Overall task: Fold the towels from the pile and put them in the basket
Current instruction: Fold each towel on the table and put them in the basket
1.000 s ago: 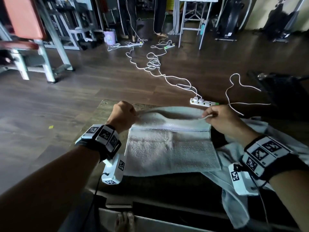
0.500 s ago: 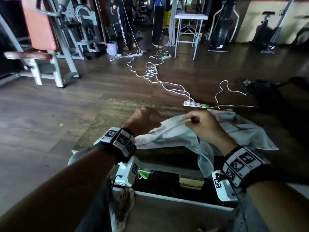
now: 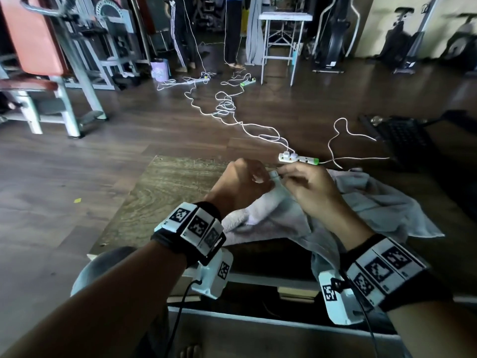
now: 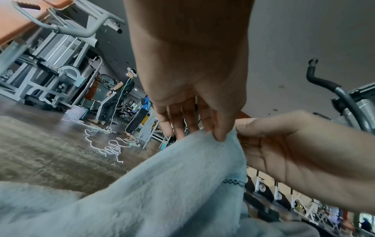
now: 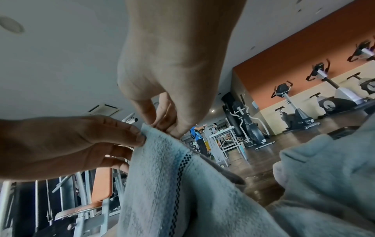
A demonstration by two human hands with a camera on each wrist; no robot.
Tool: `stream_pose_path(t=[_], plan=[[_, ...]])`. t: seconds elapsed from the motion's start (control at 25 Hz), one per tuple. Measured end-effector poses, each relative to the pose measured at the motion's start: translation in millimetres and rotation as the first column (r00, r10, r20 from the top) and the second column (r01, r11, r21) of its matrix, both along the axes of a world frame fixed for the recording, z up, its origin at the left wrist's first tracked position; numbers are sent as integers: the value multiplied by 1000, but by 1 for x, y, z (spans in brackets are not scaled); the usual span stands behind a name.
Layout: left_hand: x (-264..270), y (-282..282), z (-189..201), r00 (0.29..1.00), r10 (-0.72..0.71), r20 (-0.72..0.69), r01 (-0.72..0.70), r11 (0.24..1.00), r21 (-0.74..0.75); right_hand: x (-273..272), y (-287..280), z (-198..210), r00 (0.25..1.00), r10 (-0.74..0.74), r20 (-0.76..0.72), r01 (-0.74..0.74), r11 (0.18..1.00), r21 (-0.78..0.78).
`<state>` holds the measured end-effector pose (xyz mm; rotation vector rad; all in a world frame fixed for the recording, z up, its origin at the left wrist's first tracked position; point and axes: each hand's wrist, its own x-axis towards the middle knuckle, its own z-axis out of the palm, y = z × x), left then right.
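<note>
A pale blue towel (image 3: 260, 215) with a dark checked stripe (image 5: 183, 162) hangs from my two hands above the wooden table (image 3: 160, 192). My left hand (image 3: 258, 180) pinches its top corner between thumb and fingers (image 4: 220, 133). My right hand (image 3: 281, 174) pinches the same corner from the other side, its fingers (image 5: 172, 129) touching the left hand's. The towel's lower part (image 4: 158, 189) rests on the table. More crumpled towels (image 3: 382, 202) lie in a pile to the right, under my right forearm.
A dark latticed crate (image 3: 402, 136) sits on the floor at the far right. A white power strip (image 3: 298, 158) and loose cables (image 3: 227, 109) lie beyond the table. Gym machines (image 3: 77, 73), a metal stool (image 3: 281, 42) and standing people (image 3: 180, 34) fill the background.
A second ago the towel lay flat with my hands apart at its far corners. Both hands have come together, bringing the corners into one and lifting the towel's edge off the table.
</note>
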<state>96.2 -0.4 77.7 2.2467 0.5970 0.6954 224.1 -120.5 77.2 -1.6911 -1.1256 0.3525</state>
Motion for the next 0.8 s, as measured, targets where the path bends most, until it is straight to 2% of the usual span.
stream_pose_path(t=[0.16,0.32,0.52,0.64,0.8], plan=[[10,10,2,998,-11,-66,14,999,44,8,16,-14,1000,-14,-23,14,1000,1],[15,22,5,996,36,-82,-23,988,153,7,31,-16,976,-62,-209,74,996,51],[15,20,2,998,1,-56,6,993,120,1,29,-22,936,2,-353,37,994,103],[15,12,2,999,-8,-36,11,997,71,3,25,-24,951,-60,-302,105,985,134],[12,7,13,999,1,-44,2,998,59,10,19,-24,982,-167,-92,182,967,178]])
